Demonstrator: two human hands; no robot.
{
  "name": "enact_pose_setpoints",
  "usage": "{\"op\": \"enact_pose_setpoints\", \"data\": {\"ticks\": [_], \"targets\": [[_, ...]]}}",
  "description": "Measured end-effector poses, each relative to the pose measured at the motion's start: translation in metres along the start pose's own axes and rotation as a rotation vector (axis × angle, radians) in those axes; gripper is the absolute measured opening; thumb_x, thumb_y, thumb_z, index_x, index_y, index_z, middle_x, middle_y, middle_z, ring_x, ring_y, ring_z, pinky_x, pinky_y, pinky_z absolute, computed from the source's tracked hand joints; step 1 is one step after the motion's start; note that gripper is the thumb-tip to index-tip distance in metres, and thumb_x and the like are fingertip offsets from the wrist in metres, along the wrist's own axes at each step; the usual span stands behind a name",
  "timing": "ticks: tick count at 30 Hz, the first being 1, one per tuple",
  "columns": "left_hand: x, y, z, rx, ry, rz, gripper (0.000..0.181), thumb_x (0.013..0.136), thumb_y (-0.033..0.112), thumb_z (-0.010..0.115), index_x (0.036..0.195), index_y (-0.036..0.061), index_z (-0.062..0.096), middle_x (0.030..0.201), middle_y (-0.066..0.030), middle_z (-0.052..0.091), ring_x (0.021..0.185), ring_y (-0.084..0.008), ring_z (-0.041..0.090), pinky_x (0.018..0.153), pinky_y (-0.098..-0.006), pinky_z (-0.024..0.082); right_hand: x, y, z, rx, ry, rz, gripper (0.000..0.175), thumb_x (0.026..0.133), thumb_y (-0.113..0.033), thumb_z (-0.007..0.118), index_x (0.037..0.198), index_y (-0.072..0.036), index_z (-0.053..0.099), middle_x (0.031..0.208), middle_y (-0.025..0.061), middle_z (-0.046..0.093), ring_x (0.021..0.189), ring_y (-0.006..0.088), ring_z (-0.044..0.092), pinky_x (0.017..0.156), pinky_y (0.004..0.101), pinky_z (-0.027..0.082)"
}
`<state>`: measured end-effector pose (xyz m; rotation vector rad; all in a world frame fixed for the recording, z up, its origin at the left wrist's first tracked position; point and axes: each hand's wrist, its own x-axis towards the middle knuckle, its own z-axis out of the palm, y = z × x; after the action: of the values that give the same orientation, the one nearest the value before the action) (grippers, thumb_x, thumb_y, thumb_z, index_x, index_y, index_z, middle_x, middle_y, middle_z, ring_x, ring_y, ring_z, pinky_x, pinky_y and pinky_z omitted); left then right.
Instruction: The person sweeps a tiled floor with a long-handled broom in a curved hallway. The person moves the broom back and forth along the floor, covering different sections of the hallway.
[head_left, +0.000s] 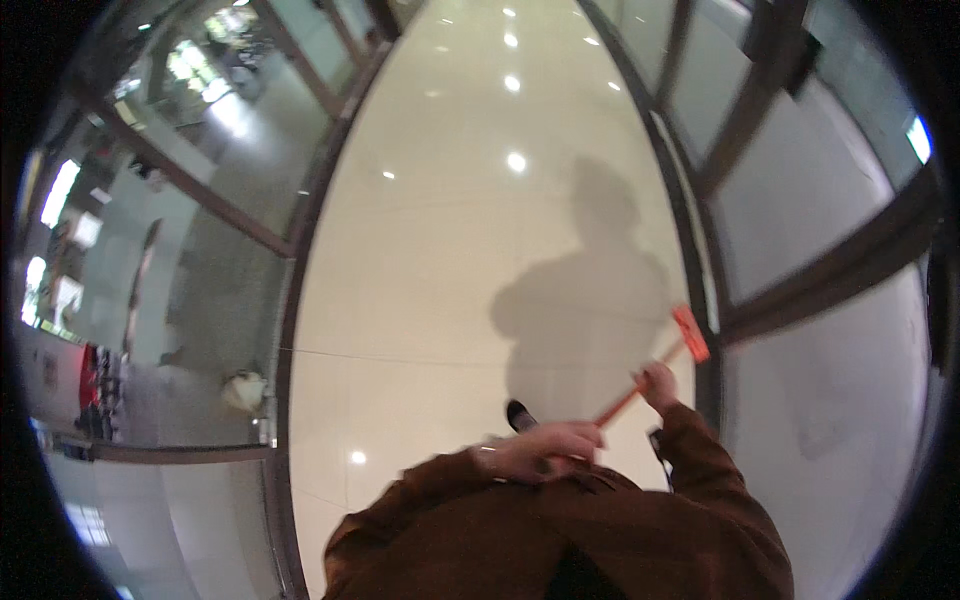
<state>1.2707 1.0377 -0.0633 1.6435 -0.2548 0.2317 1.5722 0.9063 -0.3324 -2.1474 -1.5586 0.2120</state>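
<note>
Both my hands are on a stick-handled tool with a bright orange head (691, 334); blur leaves its exact kind unsettled. My right hand (658, 386) grips the reddish handle (619, 406) a short way below the head. Lower down, close to my waist, my left hand (546, 448) is closed around the handle's near end. The tool slants up to the right, and its head appears over the floor's right edge, near the glass partition; whether they touch cannot be told.
Glossy cream floor tiles (420, 262) run ahead between glass partitions with dark frames on the left (296, 300) and right (825, 289). My shoe (517, 413) shows below. Behind the left glass, a pale bundle (244, 391) lies on a grey floor.
</note>
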Motion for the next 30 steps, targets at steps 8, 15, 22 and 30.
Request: {"op": "enact_pose_setpoints", "data": {"ticks": [8,15,22,30], "targets": [[-0.011,-0.013,-0.065,0.007,0.114,-0.074,0.016,0.081,0.001,0.058,0.097,0.0043,0.059,0.106,-0.0139,0.058,0.103,-0.0315,0.056,0.088,-0.0408,0.045,0.055,-0.007,0.024,-0.055,-0.085,0.124,0.033,0.077,-0.032,0.072,0.067,-0.004,0.059,0.075,0.0165,0.060,0.075,0.0400,0.061,0.066,0.0492,0.051],[-0.051,0.099,-0.100,0.303,0.402,-0.012,0.013,0.083,-0.005,0.061,0.093,0.0035,0.062,0.086,-0.0088,0.063,0.084,-0.0320,0.060,0.090,-0.0435,0.045,0.137,-0.131,0.055,0.202,-0.182,-0.200,0.032,0.082,-0.034,0.068,0.064,-0.008,0.061,0.065,0.0158,0.059,0.069,0.0385,0.059,0.063,0.0456,0.046],[-0.054,0.159,-0.066,0.436,0.805,-0.128,0.019,0.080,-0.010,0.054,0.088,-0.0003,0.069,0.069,-0.0104,0.062,0.063,-0.0283,0.062,0.080,-0.0453,0.053,0.206,-0.267,0.056,0.483,-0.467,-0.469,0.037,0.086,-0.034,0.063,0.069,-0.002,0.058,0.073,0.0177,0.061,0.078,0.0382,0.060,0.070,0.0478,0.046],[0.013,0.119,-0.052,0.230,0.884,-0.139,0.008,0.086,0.002,0.063,0.081,0.0011,0.069,0.068,-0.0100,0.065,0.064,-0.0266,0.064,0.080,-0.0467,0.053,0.209,-0.158,0.008,0.298,-0.478,-0.513,0.032,0.088,-0.032,0.063,0.069,-0.007,0.058,0.070,0.0135,0.060,0.074,0.0356,0.060,0.067,0.0473,0.048]]}}
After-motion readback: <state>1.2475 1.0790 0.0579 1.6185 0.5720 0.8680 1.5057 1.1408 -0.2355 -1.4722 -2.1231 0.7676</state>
